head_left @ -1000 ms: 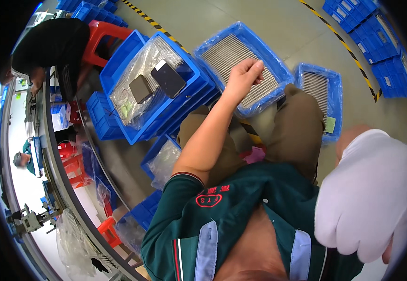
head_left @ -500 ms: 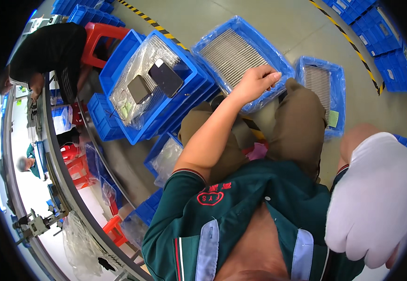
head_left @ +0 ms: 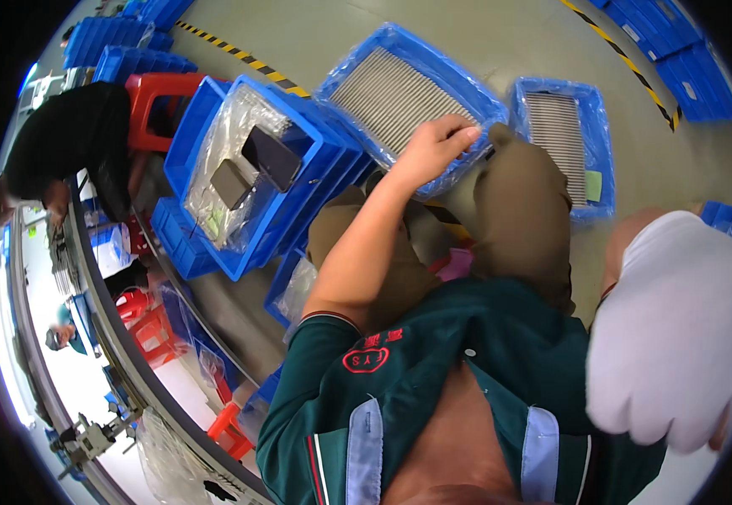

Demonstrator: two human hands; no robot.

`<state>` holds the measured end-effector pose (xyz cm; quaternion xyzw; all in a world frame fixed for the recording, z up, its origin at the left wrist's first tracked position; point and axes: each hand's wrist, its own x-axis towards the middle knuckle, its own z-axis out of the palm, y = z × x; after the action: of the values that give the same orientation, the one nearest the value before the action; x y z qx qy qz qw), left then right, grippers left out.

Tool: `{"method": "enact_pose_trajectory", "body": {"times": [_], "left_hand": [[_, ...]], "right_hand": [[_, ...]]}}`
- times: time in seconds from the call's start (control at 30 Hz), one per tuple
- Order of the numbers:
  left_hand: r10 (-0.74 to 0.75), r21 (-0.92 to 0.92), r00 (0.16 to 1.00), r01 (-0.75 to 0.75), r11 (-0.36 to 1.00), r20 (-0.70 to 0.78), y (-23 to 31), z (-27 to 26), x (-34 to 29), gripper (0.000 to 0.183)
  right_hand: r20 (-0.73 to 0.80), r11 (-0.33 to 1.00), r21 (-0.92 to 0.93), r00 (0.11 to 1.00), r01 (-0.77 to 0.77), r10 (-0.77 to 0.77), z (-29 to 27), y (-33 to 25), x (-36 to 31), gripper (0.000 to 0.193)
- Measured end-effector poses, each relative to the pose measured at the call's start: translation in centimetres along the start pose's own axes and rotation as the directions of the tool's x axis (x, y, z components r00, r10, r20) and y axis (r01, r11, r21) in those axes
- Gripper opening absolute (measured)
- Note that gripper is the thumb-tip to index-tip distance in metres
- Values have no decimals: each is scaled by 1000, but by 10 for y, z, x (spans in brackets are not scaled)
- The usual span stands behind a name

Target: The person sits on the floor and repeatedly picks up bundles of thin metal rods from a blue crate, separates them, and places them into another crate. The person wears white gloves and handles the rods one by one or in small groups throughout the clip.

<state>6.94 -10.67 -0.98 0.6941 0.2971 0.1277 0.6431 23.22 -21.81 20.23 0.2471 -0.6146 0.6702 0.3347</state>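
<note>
Rods (head_left: 395, 97) fill a crate (head_left: 457, 74) likely lined for protection; what the curled left hand (head_left: 431, 153) and gloved right hand (head_left: 677, 328) grasp is unclear.

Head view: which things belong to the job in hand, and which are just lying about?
Likely the job, being nearest the bare left hand:
large blue crate
grey rod-like parts in it

Probably just lying about:
dark phone-like slab
small dark box beside it
red stool
</note>
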Motion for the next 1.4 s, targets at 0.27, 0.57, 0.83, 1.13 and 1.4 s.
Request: {"method": "enact_pose_trajectory", "body": {"times": [0.27,0.57,0.83,1.13,1.4], "left_hand": [[-76,-24,994,74,997,-76,-10,-8,-8,23],[-198,28,980,199,980,-28,-30,-6,-3,22],[-266,88,963,268,959,-35,-48,-1,-2,21],[-348,114,936,352,929,-60,-58,2,5,21],[-398,133,914,406,904,-81,-63,5,6,20]], "right_hand": [[-917,927,-358,230,-115,-326,1,-13,-221,29],[-535,498,622,-793,-604,-293,107,126,-506,20],[-566,-145,824,-800,-547,-201,129,160,-534,25],[-692,-260,704,-721,-661,-39,97,170,-580,40],[-657,-248,719,-751,-649,60,99,184,-600,43]]}}
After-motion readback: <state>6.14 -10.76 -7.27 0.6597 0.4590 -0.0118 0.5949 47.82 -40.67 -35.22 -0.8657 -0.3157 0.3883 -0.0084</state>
